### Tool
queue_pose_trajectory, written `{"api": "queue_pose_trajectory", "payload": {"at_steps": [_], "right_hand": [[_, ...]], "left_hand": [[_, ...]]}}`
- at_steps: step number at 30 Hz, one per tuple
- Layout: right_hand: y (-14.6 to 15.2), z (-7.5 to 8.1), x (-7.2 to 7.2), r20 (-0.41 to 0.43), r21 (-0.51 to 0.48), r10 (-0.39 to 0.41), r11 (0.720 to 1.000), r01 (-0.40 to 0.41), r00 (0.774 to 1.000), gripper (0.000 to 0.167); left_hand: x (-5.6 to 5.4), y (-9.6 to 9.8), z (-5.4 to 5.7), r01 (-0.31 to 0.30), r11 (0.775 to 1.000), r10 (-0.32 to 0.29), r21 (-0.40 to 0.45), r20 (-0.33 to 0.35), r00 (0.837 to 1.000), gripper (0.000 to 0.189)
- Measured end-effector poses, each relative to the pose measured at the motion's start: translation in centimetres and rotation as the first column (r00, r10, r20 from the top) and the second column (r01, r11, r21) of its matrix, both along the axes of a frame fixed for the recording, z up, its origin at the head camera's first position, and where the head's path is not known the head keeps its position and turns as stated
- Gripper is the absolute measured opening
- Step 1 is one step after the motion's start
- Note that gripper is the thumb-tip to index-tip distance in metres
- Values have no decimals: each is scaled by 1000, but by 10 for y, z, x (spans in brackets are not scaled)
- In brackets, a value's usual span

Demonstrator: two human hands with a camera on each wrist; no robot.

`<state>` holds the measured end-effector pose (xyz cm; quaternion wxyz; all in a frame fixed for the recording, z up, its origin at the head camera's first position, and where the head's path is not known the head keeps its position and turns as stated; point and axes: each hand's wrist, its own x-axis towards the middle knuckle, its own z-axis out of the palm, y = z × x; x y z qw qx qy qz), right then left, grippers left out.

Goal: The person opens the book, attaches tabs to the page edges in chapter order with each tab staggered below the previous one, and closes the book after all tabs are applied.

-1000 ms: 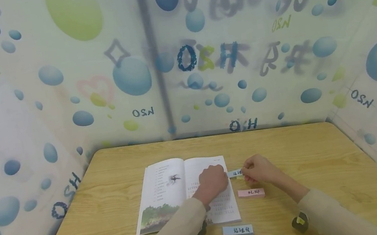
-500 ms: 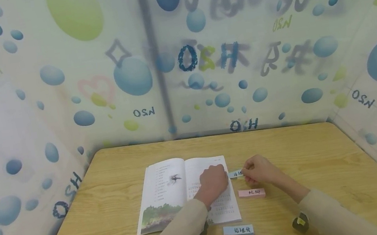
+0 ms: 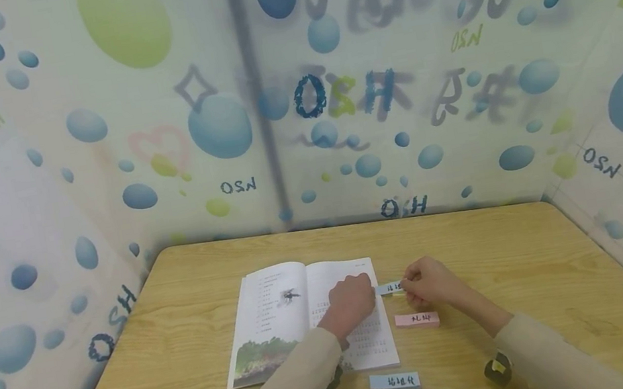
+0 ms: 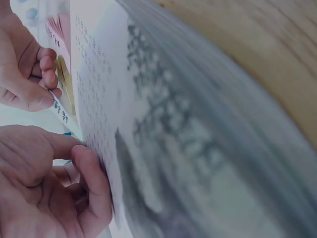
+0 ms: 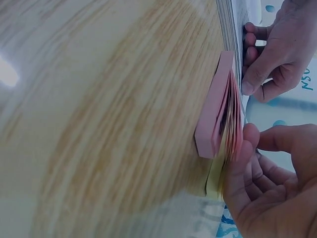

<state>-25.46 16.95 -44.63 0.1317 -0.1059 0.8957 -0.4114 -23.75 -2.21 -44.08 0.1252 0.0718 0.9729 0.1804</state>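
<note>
A blue sticky note point(image 3: 388, 288) with handwritten characters stretches between both hands, at the right edge of an open book point(image 3: 340, 270). My right hand point(image 3: 430, 281) pinches its right end between thumb and index finger. Over the right page, my left hand point(image 3: 354, 299) has its thumb and index tips together at the strip's other end, right by the page edge, as the left wrist view shows. A yellow sticky-note pad point(image 5: 215, 176) sits under the right hand. Closer to me lies a pink sticky-note pad point(image 3: 417, 320), its leaves slightly fanned in the right wrist view.
A blue sticky-note pad point(image 3: 395, 382) with writing lies in front of the book. The wooden table point(image 3: 497, 246) reaches back to a patterned curtain point(image 3: 445, 153). A small black object with a yellow mark point(image 3: 497, 370) is at the right sleeve.
Both hands stay almost in place. The strip's left end shifts slightly between frames beside the left fingertips; the book and pads have not moved.
</note>
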Motion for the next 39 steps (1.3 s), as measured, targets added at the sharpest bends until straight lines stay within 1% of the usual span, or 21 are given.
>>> {"api": "queue_pose_trajectory", "payload": {"at_steps": [6, 10, 12, 16, 18, 20, 23, 25, 28, 31, 33, 35, 38, 39], "right_hand": [[4, 1, -3, -27, 40, -9, 999, 10, 1000, 14], [8, 8, -3, -64, 42, -23, 999, 26, 998, 12], [9, 13, -3, -93, 35, -20, 999, 24, 996, 12], [9, 22, 0, -149, 9, 14, 1000, -12, 989, 13], [7, 25, 4, -177, -12, 59, 998, -62, 982, 12], [2, 26, 7, -215, -20, 118, 992, -125, 970, 10], [-6, 23, 15, -252, -3, 235, 970, -244, 939, 6], [-11, 19, 21, -262, 34, 315, 948, -317, 912, 5], [-20, 15, 30, -234, 52, 433, 900, -433, 871, 8], [-26, 13, 40, -215, 76, 535, 843, -532, 817, 18], [-30, 11, 46, -214, 142, 588, 809, -571, 780, 27], [-31, 9, 51, -218, 238, 627, 777, -582, 748, 37], [-33, 6, 57, -210, 345, 660, 740, -577, 722, 45], [-33, 6, 58, -211, 361, 667, 733, -577, 715, 46]], "left_hand": [[1, -6, -1, -4, 1000, 3, 26, 18, 1000, 22], [4, -14, -2, 16, 999, -16, 42, 8, 1000, 24], [8, -18, -2, 31, 999, -31, 34, -9, 999, 27], [15, -26, 1, 61, 998, -62, -19, -33, 998, 25], [17, -32, 2, 82, 995, -84, -52, -38, 996, 21], [21, -38, 4, 113, 991, -116, -78, -44, 992, 20], [26, -52, 4, 177, 979, -184, -102, -65, 981, 22], [31, -62, 7, 225, 968, -236, -115, -92, 967, 27], [37, -76, 9, 282, 949, -300, -141, -129, 945, 37], [43, -87, 11, 322, 934, -344, -158, -147, 927, 46], [47, -93, 12, 347, 925, -370, -152, -159, 916, 48], [50, -98, 13, 373, 918, -392, -137, -163, 905, 49], [53, -105, 15, 403, 907, -418, -118, -163, 894, 51], [54, -107, 15, 412, 905, -425, -109, -162, 891, 51]]}}
